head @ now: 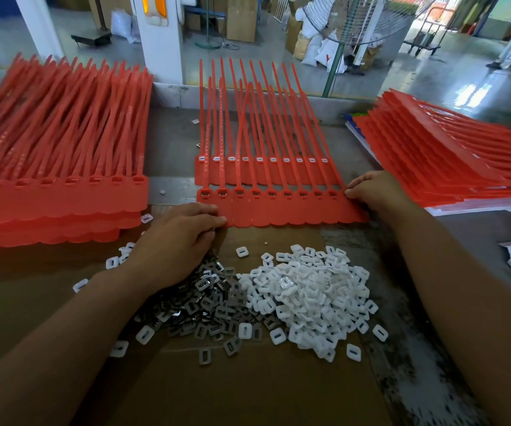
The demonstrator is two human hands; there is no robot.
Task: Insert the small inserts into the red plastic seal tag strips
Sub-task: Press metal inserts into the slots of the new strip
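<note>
A red front strip (281, 212) of tags lies flat in the middle of the table (450, 241). Its long tails point away from the person. The left hand (180, 238) holds the left end of the front strip, with the fingers curled and the thumb on the edge. The right hand (374, 192) pinches the right end with bent fingers. Each little box along the front strip has something grey in it.

A back strip (263, 176) lies just behind, partly under the tails of the front one. Its little boxes show white.

Near the person, two heaps sit on a sheet of cardboard (248, 388). The metal inserts (214, 302) are on the left, partly under the left wrist. The white inserts (309, 296) are on the right, and the two heaps touch. A few white ones lie loose around them.

A tall left stack (57, 155) of red strips sits beside the left hand. A right stack (447, 155) sits just past the right hand.
</note>
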